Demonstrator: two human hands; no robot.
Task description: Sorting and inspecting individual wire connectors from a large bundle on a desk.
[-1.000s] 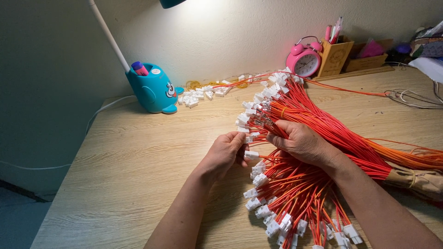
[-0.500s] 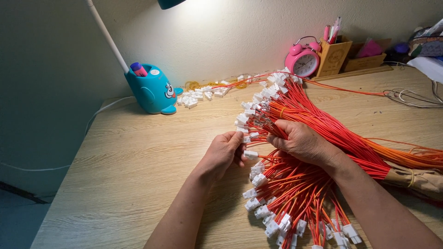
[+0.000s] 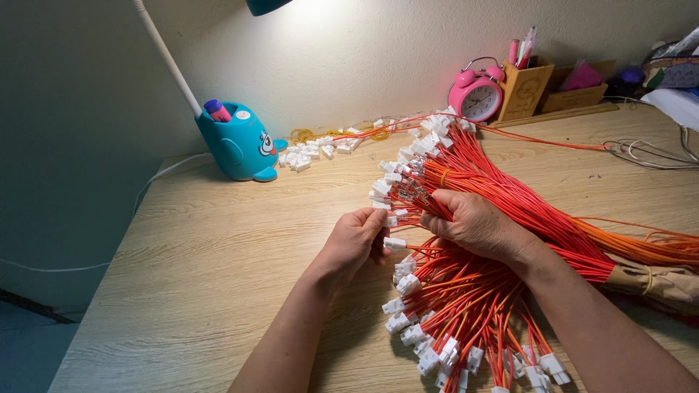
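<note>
A thick bundle of red-orange wires (image 3: pixel 524 211) fans out across the wooden desk (image 3: pixel 204 291), most ends tipped with small white plastic connectors (image 3: pixel 408 284). My right hand (image 3: pixel 477 224) lies over the bundle and pinches a few bare-ended wires near their metal tips. My left hand (image 3: pixel 357 240) is closed around a small white connector (image 3: pixel 395 244) right beside those tips, fingers curled. The two hands sit close together at the middle of the fan. A brown paper wrap (image 3: pixel 655 284) binds the far end of the bundle at the right.
A teal whale-shaped lamp base (image 3: pixel 240 145) with a white arm stands at the back left. Loose white connectors (image 3: pixel 313 153) and rubber bands lie by the wall. A pink alarm clock (image 3: pixel 475 94), a wooden pen holder (image 3: pixel 526 89) and thin cables (image 3: pixel 648 153) sit at the back right.
Both hands stay almost in place. My left hand has shifted slightly down and right, with the white connector now showing at its fingertips.
</note>
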